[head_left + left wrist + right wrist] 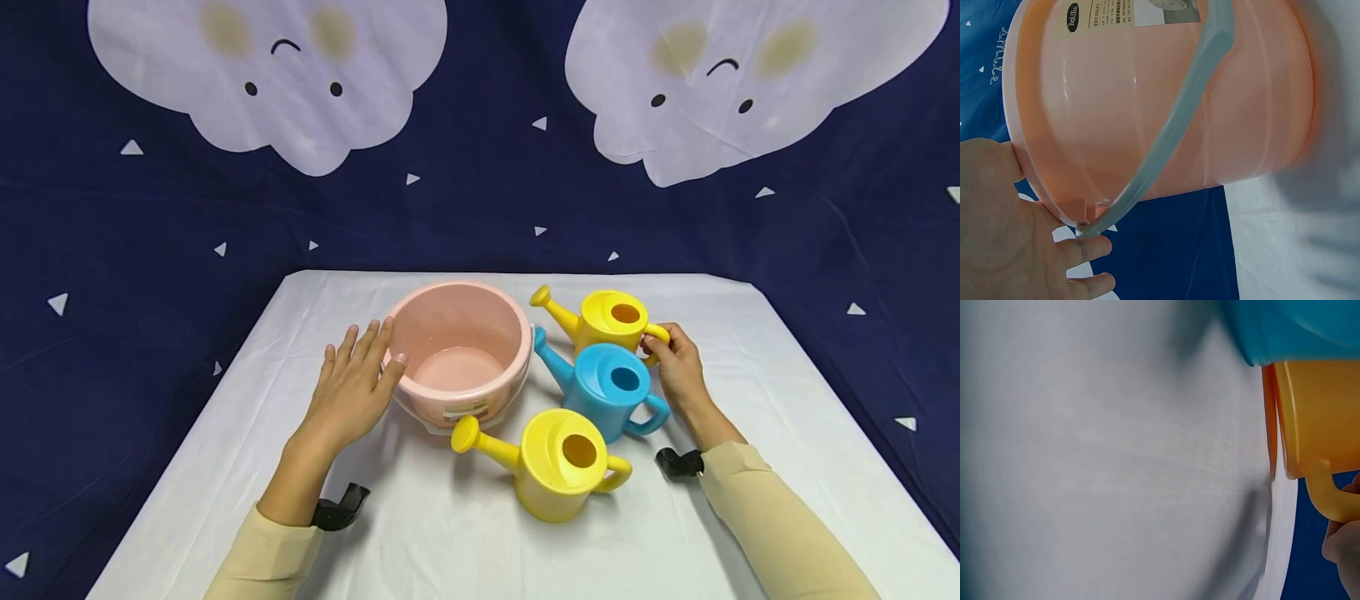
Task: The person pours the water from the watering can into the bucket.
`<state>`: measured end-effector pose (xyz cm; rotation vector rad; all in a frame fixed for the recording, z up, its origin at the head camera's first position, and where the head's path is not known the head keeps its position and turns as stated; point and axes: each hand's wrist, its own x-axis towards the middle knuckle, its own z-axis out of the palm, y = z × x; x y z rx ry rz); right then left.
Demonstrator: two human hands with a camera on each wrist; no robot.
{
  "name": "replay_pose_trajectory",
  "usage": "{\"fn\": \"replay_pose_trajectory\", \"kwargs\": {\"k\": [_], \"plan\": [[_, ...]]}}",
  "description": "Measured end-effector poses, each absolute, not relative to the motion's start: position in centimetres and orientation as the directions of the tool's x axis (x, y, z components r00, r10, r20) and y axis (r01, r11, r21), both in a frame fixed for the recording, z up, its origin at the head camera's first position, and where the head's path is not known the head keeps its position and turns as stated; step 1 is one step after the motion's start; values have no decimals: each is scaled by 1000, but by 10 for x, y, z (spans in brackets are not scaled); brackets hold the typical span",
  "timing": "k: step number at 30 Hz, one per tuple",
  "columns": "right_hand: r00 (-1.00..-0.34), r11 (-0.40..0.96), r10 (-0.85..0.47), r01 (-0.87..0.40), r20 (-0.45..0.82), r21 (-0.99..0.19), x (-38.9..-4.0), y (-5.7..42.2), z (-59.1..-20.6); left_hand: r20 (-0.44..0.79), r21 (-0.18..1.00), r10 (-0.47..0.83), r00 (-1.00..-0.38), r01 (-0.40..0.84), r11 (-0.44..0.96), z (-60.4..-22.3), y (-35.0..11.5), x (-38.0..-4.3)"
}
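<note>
A pink bucket (457,396) with a pale handle stands in the middle of the table. My left hand (348,400) touches its left rim with fingers spread and straight; the left wrist view shows the palm beside the bucket's side and grey handle (1175,122). At the back right, my right hand (681,367) grips the handle of a yellow watering can (603,317). In the right wrist view, fingers curl round that handle (1329,503). A blue watering can (603,408) stands just in front of it, and another yellow watering can (551,492) is nearest to me.
White cloth covers the table (420,533). Behind it hangs a dark blue curtain (480,208) with clouds and small white triangles. The spouts of the cans point left, towards the bucket.
</note>
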<state>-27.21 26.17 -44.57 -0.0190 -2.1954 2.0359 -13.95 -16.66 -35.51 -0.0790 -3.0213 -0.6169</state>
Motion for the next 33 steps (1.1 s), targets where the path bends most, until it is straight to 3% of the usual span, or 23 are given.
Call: {"fn": "replay_pose_trajectory", "kwargs": {"k": [16,33], "plan": [[-993,222,76,-76,95,-972,-270,266,-449,66,389,39,-997,61,919,-355,-166,-139],[-998,262,51,-18,32,-965,-269,268,-449,68,388,36,-997,60,920,-354,-166,-139]]}}
